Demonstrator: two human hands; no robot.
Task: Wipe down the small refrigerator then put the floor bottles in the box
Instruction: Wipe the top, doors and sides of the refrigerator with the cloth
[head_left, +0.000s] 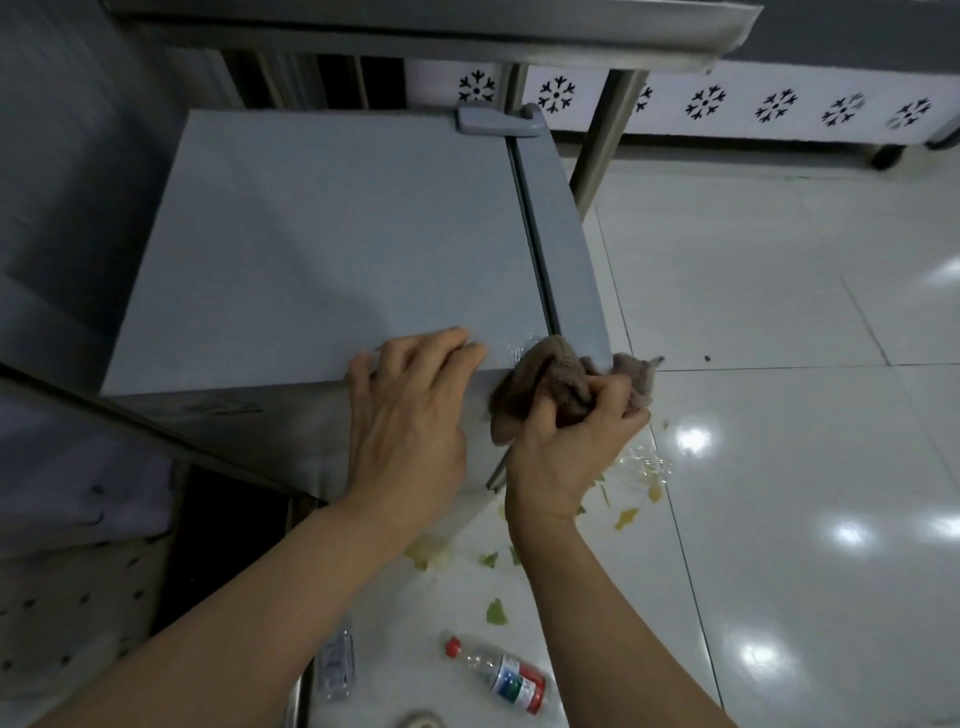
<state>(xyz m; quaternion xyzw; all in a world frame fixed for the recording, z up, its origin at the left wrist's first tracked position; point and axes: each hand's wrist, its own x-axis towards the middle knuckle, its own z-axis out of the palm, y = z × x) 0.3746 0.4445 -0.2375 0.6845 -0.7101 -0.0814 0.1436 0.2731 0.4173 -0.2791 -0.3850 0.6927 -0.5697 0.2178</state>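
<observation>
the left hand (410, 415) lies flat, fingers spread, on the near top edge of the small refrigerator (322, 244). the right hand (566, 441) clenches a brown cloth (550, 384) against its front corner. two plastic bottles, one red-capped (496, 673) and one clear (336, 660), lie on the floor (779, 415).

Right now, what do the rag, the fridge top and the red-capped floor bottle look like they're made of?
Rag: brown knitted or terry fabric, fuzzy, soft folds.
Fridge top: smooth painted metal or plastic, satin grey-blue with a dull sheen; can't tell which.
Bottle: clear thin plastic, see-through body, glossy printed label, red plastic cap.
</observation>
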